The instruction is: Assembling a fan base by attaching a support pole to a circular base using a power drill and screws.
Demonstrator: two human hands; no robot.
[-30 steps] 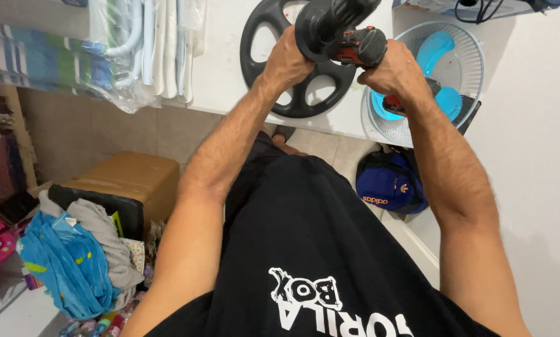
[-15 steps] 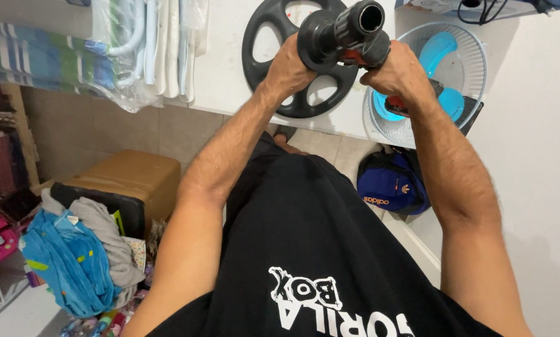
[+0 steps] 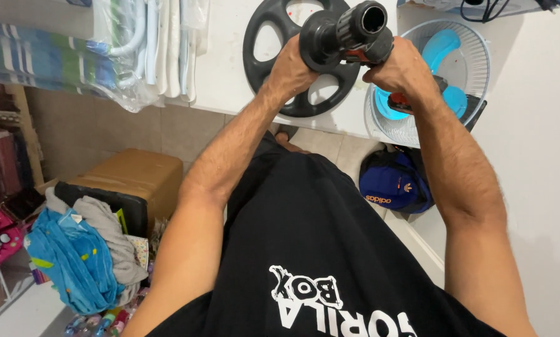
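Observation:
Both my hands are raised in front of me around a black dumbbell bar (image 3: 362, 28) whose threaded end points toward the camera. My left hand (image 3: 290, 65) grips the bar beside its round black collar (image 3: 320, 40). My right hand (image 3: 399, 65) closes on the other side of the bar, near an orange band. Behind the hands a black weight plate (image 3: 264, 56) with large cut-outs leans against a white surface (image 3: 220, 68). Below me hangs my black shirt with white lettering.
A white floor fan (image 3: 457, 68) with blue blades stands at the right by a white wall. A dark blue cap (image 3: 395, 184) lies on the tiled floor. At the left are a brown box (image 3: 136, 178), a pile of blue and grey cloth (image 3: 74, 256), and plastic-wrapped items (image 3: 142, 50).
The bar has tilted and turned so that its hollow end now faces the camera more squarely. Both hands stay gripping it in about the same place.

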